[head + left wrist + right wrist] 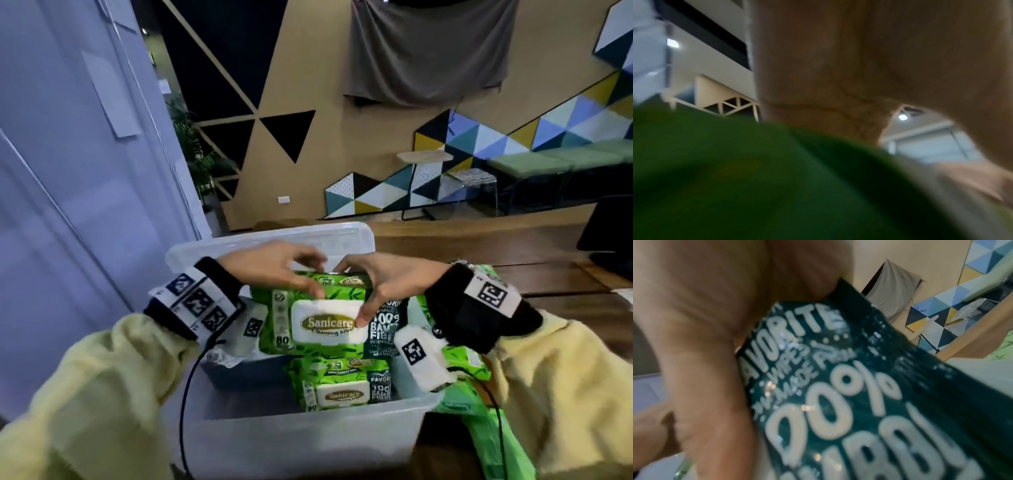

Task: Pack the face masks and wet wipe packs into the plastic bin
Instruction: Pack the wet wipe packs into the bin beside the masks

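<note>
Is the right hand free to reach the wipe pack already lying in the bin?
Probably not yet: the right hand and left hand both hold another wet wipe pack directly above the lower pack inside the plastic bin.

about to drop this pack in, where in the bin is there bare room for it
The clear plastic bin shows bare floor at its near-left corner, between the near wall, the left wall and the green wet wipe pack lying inside. The right side is crowded with green packs. The left hand and right hand grip the held green wipe pack above the middle.
</note>
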The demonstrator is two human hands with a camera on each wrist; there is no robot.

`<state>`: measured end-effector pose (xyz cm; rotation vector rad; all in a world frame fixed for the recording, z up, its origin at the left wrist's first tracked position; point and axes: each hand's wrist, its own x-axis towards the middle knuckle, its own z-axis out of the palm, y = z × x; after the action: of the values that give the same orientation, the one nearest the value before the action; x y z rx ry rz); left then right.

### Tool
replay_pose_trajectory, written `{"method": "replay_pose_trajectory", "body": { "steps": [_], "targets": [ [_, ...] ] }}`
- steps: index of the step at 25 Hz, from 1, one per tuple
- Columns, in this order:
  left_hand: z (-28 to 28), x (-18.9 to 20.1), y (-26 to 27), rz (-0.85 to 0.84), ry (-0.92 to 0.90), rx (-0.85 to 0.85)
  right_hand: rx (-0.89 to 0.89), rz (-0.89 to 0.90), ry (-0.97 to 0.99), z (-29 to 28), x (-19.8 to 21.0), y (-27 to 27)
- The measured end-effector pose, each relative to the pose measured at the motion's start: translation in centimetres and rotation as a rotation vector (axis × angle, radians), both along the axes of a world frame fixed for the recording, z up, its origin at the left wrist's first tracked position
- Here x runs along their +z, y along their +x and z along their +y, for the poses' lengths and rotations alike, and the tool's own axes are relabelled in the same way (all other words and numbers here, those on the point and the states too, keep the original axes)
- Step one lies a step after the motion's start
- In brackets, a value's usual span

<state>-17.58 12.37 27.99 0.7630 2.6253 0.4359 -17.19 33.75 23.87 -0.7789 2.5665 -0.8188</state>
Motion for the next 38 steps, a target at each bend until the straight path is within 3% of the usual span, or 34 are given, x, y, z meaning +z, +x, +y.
{"method": "replay_pose_trajectory", "body": {
  "steps": [2, 5, 8, 12, 16, 21, 24, 26, 29, 32, 34, 38],
  "targets": [
    [1.8, -1.8, -0.8, -0.040, -0.176, -0.067, 0.014, 0.036, 0.078, -0.5, -0.2, 0.2],
    [2.6, -3.6, -1.8, -0.040, -0.160, -0.095, 0.011, 0.077, 0.146, -0.6, -1.1, 0.5],
    [2.9, -5.4, -1.9, -0.035, -0.206, -0.084, -0.058, 0.122, -0.028, 1.9, -1.9, 1.5],
    [2.6, -8.3, -2.0, -0.074, -0.302, -0.112, -0.446, 0.027, -0.631, 11.2, -5.8, 2.6],
    [3.6, -10.7, -2.1, -0.115, -0.420, -0.204, -0.973, -0.209, -0.723, 18.4, -15.1, 1.8],
    [6.5, -14.3, -1.7, -0.160, -0.503, -0.277, -1.283, -0.594, -0.956, 19.8, -23.9, 0.9],
    [7.4, -16.5, -0.9, -0.121, -0.532, -0.335, -1.470, -0.585, -1.179, 20.7, -27.0, -0.5],
    [7.2, -17.8, -0.2, -0.034, -0.536, -0.348, -1.606, -0.547, -1.212, 21.3, -27.7, -1.9],
    [6.3, -19.2, 0.7, 0.125, -0.563, -0.388, -1.557, -0.642, -1.237, 21.7, -26.8, -2.9],
    [5.6, -19.5, 0.7, 0.120, -0.472, -0.337, -1.445, -0.782, -1.246, 22.2, -26.2, -3.4],
    [5.3, -19.5, 0.4, 0.076, -0.415, -0.342, -1.480, -0.752, -1.154, 23.0, -27.9, -3.7],
    [5.3, -19.9, -0.6, 0.015, -0.337, -0.368, -1.488, -0.688, -1.289, 25.2, -30.0, -3.9]
  ]
}}
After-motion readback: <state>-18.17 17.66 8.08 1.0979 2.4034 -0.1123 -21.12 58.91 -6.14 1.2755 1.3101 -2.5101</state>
